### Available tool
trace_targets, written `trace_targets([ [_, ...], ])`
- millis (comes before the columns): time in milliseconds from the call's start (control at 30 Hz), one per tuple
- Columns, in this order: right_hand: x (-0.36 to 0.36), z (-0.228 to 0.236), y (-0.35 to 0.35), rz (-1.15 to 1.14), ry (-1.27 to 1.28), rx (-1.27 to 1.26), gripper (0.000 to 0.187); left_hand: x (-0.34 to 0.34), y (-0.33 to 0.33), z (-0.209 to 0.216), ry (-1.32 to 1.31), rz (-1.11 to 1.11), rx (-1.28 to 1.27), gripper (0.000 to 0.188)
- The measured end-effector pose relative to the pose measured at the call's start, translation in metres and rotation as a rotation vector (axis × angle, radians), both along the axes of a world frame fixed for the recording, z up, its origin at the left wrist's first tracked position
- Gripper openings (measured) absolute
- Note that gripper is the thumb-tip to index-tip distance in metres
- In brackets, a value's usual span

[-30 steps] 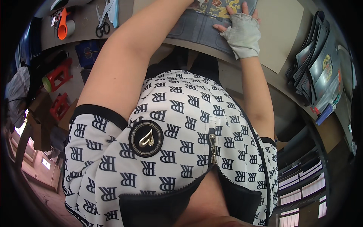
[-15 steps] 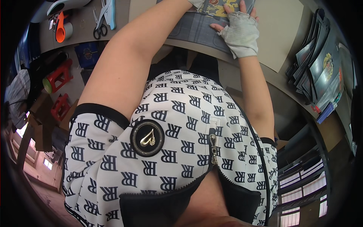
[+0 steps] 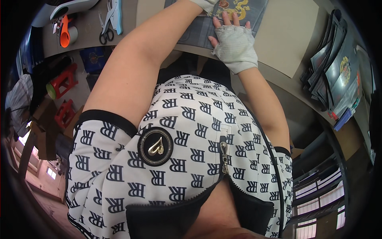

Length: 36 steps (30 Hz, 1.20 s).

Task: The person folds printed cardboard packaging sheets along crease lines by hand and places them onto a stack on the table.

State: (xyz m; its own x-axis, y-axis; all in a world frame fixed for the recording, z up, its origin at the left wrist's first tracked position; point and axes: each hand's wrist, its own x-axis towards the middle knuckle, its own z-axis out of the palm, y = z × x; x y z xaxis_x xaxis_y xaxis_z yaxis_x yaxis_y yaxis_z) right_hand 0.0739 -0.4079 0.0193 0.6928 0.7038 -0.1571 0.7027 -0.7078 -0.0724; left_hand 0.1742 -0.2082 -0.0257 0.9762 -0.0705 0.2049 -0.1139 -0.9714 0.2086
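Both gloved hands have shifted left on the flat grey-blue cloth panel with gold embroidery (image 3: pixel 207 28), near the table edge. Right hand (image 3: pixel 234 44) lies spread, pressing it; left hand (image 3: pixel 205 4) is mostly cropped, grip unclear. Even, flat pressure seems best.

The grey worktable (image 3: pixel 159 16) carries a blue embroidered cloth (image 3: pixel 238 10), scissors (image 3: pixel 106 30), an orange tool (image 3: pixel 65 36) and stacked packets (image 3: pixel 338 71).
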Motion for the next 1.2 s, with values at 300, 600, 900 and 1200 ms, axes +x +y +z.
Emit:
trace_targets([
  [300, 0.004, 0.001, -0.001, 0.006, 0.010, 0.025, 0.060, -0.008, -0.006, 0.030, 0.121, 0.035, 0.089, 0.060],
  [600, 0.003, 0.004, 0.000, 0.023, 0.094, 0.011, 0.058, -0.136, 0.000, 0.043, 0.256, -0.273, 0.019, 0.067],
  [900, 0.009, 0.006, -0.004, 0.007, 0.126, 0.056, 0.064, -0.140, -0.005, 0.048, 0.221, -0.362, -0.095, 0.062],
  [1200, 0.013, 0.007, -0.016, 0.067, 0.206, 0.174, 0.061, -0.140, -0.009, 0.038, 0.259, -0.359, -0.082, 0.067],
])
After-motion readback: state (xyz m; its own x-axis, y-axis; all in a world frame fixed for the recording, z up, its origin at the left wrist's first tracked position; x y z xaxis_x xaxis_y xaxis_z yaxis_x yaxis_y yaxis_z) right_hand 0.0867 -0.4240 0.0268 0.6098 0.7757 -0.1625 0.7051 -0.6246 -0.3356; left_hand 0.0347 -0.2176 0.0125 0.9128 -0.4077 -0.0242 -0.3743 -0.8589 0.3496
